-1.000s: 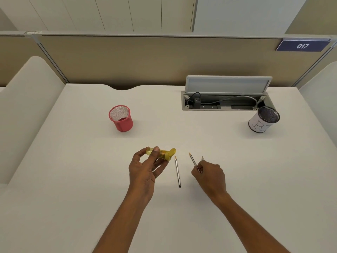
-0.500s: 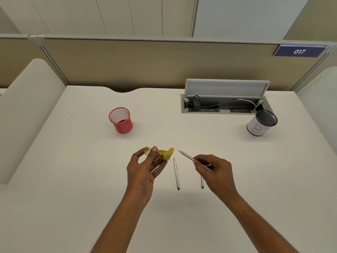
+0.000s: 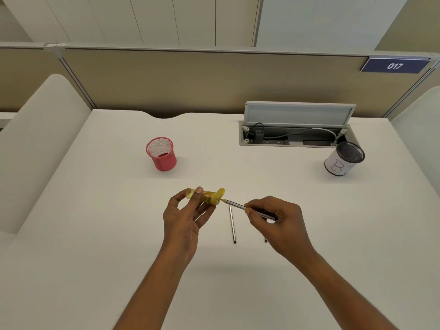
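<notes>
Pencil [image 3: 235,204] pinched in right hand [image 3: 281,225], sharpener [image 3: 209,197] gripped in left hand [image 3: 183,222]. A crooked entry could miss the hole or snap the tip.

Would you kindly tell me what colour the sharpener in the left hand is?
The sharpener is translucent yellow, best seen in the head view.

White desk [image 3: 95,234] fills the view. Beige partition [image 3: 190,79] at 12 o'clock, pale wall panels [image 3: 166,17] above it. Open cable box [image 3: 242,139] at 1 o'clock, blue sign [image 3: 395,65] reading 017 at 2. White divider [image 3: 35,139] at 9 o'clock.
</notes>
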A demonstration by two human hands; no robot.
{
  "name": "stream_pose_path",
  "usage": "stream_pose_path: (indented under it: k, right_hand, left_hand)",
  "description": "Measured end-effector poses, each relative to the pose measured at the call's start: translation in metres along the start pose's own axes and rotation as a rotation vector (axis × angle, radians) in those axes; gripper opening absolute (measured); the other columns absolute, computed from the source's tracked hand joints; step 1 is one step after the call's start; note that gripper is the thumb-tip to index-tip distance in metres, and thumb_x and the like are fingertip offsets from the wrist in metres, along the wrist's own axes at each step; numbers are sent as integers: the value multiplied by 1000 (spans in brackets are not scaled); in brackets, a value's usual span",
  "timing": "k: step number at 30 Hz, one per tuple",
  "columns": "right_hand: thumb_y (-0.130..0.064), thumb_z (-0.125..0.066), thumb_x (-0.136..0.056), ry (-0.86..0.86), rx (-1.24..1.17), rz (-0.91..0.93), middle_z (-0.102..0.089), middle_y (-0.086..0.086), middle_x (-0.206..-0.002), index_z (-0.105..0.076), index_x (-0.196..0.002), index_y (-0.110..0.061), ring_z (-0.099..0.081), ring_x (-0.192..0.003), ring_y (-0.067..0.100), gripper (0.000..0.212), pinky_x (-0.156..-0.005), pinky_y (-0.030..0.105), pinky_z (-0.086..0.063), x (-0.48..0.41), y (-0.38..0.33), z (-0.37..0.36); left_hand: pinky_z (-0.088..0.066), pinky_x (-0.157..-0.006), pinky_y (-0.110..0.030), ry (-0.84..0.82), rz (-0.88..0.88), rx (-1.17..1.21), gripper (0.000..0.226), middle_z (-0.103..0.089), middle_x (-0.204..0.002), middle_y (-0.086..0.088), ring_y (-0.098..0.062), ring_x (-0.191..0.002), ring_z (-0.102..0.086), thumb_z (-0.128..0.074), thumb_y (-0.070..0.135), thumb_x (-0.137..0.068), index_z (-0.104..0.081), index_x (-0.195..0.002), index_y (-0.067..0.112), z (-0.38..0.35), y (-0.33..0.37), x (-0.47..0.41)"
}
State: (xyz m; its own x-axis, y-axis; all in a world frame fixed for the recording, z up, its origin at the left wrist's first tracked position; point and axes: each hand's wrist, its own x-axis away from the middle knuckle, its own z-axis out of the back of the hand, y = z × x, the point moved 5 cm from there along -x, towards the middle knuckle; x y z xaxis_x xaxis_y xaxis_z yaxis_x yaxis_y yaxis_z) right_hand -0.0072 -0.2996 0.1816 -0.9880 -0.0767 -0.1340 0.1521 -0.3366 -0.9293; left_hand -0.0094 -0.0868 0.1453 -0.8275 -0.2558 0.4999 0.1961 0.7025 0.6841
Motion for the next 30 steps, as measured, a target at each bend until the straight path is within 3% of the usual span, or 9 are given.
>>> stream_pose_path:
  k: [5,10,15,24,30]
  right_hand:
    - [-4,-77,-86,-20,49,58,-70,-17,-74,-81,-91,-14,-65,-66,13,12,-57,13,-48,-1,-5,-4]
    - [-9,-75,-90,-48,209,197,-69,-12,-80,-80,-94,-17,-62,-68,13,11,-62,18,-47,-6,-11,-10]
    - [-11,-69,-95,-40,395,328,-70,-5,-90,-77,-104,-14,-54,-70,4,12,-67,7,-38,-6,-12,-16]
    - [-14,-65,-97,14,548,456,-69,3,-101,-71,-117,-7,-65,-87,23,21,-68,36,-56,1,-11,-32]
    - [-4,-71,-93,-3,787,597,-67,9,-89,-69,-121,-2,-58,-71,29,28,-60,41,-51,4,-4,-38]
  left_hand:
    - [-65,-80,-39,-7,-4,-3,32,-78,-106,-25,-38,-97,-78,-75,10,-92,-57,-119,11,0,1,2]
    - [-65,-83,-41,-16,-11,-23,34,-78,-105,-24,-38,-96,-79,-77,10,-90,-58,-118,12,-2,-1,5]
    - [-66,-77,-38,2,0,12,40,-78,-109,-24,-37,-96,-79,-77,17,-90,-58,-125,9,0,-1,7]
    - [-66,-79,-37,14,-13,22,41,-77,-113,-23,-36,-96,-79,-75,9,-91,-66,-130,12,5,1,6]
    - [-66,-78,-37,9,-1,47,42,-75,-116,-26,-36,-96,-79,-77,14,-87,-69,-126,4,5,2,9]
